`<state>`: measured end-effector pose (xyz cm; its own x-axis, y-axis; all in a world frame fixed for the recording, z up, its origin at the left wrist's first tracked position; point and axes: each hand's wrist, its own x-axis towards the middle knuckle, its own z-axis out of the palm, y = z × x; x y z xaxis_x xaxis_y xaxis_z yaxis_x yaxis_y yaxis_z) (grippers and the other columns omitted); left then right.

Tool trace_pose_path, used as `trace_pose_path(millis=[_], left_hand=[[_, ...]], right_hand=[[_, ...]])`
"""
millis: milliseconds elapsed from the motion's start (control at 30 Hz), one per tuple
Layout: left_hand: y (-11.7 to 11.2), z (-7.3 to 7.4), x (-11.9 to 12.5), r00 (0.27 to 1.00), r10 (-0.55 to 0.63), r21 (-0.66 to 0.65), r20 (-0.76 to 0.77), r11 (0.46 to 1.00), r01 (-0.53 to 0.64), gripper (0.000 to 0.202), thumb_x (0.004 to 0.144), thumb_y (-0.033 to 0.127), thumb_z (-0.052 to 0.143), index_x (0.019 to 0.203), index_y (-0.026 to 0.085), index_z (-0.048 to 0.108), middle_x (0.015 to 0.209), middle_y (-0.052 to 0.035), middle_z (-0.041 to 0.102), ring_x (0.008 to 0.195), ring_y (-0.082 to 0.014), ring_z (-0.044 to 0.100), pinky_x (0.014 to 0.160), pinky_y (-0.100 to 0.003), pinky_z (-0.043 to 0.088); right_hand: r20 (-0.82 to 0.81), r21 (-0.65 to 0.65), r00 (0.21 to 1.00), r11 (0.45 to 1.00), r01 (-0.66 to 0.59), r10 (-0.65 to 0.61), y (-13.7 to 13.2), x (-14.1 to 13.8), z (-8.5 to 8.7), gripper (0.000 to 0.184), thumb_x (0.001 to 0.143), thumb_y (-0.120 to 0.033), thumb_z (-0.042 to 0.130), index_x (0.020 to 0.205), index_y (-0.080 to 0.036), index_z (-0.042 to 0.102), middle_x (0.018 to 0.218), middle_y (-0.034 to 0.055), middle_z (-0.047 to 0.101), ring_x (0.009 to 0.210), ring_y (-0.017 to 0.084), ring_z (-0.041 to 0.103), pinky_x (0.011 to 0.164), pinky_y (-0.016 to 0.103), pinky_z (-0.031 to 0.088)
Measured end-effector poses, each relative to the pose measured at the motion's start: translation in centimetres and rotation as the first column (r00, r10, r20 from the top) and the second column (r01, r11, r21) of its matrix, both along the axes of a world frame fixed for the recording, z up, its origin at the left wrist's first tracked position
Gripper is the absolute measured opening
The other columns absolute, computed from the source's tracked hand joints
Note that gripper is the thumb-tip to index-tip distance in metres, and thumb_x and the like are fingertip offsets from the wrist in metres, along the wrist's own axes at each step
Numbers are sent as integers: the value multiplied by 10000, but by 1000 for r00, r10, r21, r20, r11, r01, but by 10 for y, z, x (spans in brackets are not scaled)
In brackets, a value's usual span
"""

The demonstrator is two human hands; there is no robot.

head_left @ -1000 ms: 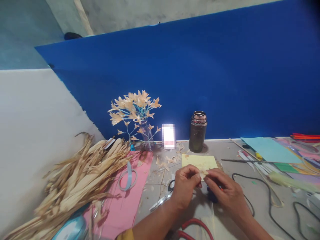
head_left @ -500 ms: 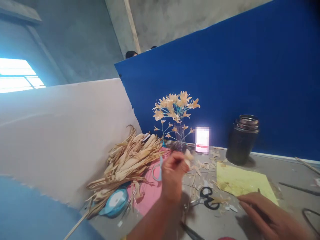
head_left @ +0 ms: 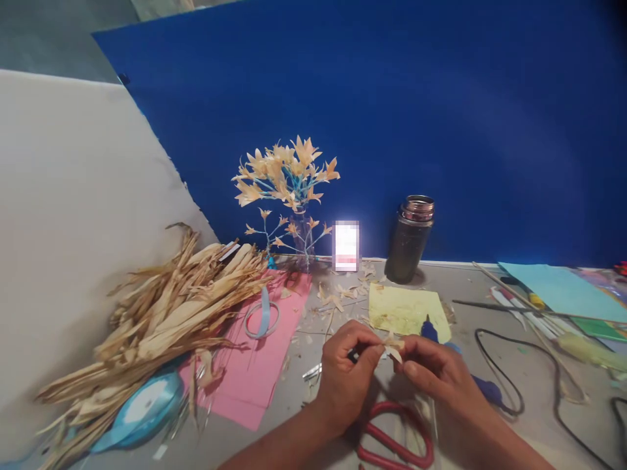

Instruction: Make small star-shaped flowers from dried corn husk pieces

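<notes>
My left hand [head_left: 350, 375] is closed in a pinch on a small cream flower [head_left: 392, 349] that looks made of corn husk. From the other side, the closed fingertips of my right hand [head_left: 438, 372] also grip its edge. Red scissor handles [head_left: 399, 434] lie on the table just below my hands. Scissors with a silver blade [head_left: 312, 373] are mostly hidden under my left hand. Past my right hand a blue glue gun [head_left: 429, 328] shows its dark nozzle over the yellow paper [head_left: 392, 303], its body partly covered.
Dried corn husks [head_left: 181, 313], blue ribbon [head_left: 147, 408] and pink paper [head_left: 245, 405] lie on the left. Husk flowers [head_left: 287, 170] stand in a vase at the back, near a bright screen [head_left: 347, 245] and a dark flask [head_left: 410, 241]. A black cord [head_left: 529, 349] loops on the right.
My view has turned right and down. My right hand has come from the table near the yellow paper to meet my left hand at the husk flower.
</notes>
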<state>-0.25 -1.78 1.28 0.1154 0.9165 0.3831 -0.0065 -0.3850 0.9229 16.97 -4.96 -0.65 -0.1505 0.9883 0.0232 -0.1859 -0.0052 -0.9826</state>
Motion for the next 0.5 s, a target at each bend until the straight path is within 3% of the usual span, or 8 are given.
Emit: trace_pose_path(millis=[167,267,500], left_hand=[[0,-8,1,999,-3,127,-53,992,10,137,819,88,677,729,188,702,724,-13,645,711,-151,588,674,-253,441],[1,-11,2,997,17,177,-69,984,-4,140,809,60,680,741,178,712,718,-12,652,701,-142,595,668,-241,444],[0,-10,1,994,-81,51,-69,995,85,104,771,77,708,784,167,758,758,-35,687,728,-148,606,691,-247,452]], right_hand=[[-151,-149,988,989,6,-29,-4,-8,12,297,757,-414,824,776,-174,650,705,-25,526,632,116,430,564,219,372],[-154,-179,988,984,-2,-26,-7,-10,15,305,745,-401,832,733,-169,635,678,-34,503,626,112,406,560,216,356],[-107,-190,994,982,6,-27,-4,-6,7,267,773,-407,813,795,-169,695,693,-31,521,619,104,380,557,219,330]])
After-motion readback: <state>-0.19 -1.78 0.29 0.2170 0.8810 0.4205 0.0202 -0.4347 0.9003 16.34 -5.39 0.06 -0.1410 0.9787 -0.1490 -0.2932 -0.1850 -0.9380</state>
